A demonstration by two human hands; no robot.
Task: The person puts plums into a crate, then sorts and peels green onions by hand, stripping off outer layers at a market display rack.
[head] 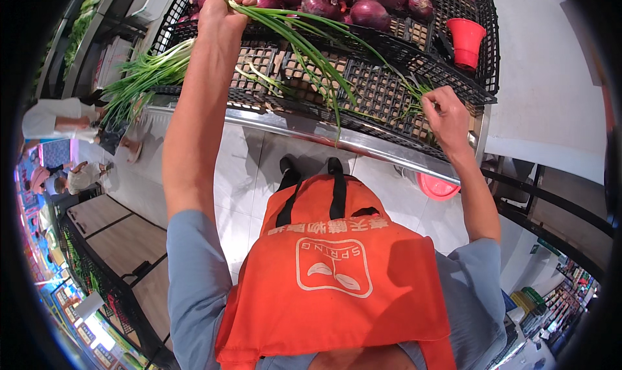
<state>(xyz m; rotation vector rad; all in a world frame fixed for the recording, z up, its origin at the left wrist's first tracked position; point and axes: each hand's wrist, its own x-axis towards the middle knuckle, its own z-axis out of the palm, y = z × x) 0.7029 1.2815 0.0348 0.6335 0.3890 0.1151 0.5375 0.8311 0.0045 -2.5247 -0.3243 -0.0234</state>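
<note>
My left hand point(224, 11) grips a few scallions point(301, 44) near their white ends, above the back of the black plastic crate. Their long green leaves trail rightward and down across the crate's front section, some tips hanging over its front edge. At the right end of that section, my right hand point(446, 119) has its fingers curled and pinched on thin green leaf ends point(413, 90). A larger bunch of scallions point(150, 78) lies left of my left forearm, its leaves spilling over the crate edge. Loose scallion pieces point(262, 78) rest on the front crate's slatted bottom.
Red onions point(320, 5) fill much of the rear crate point(466, 85). A red plastic cup point(466, 42) stands at its right. A metal rail point(301, 127) borders the stand's front. Below it sits a pink basin point(437, 185). People point(63, 122) are to the left.
</note>
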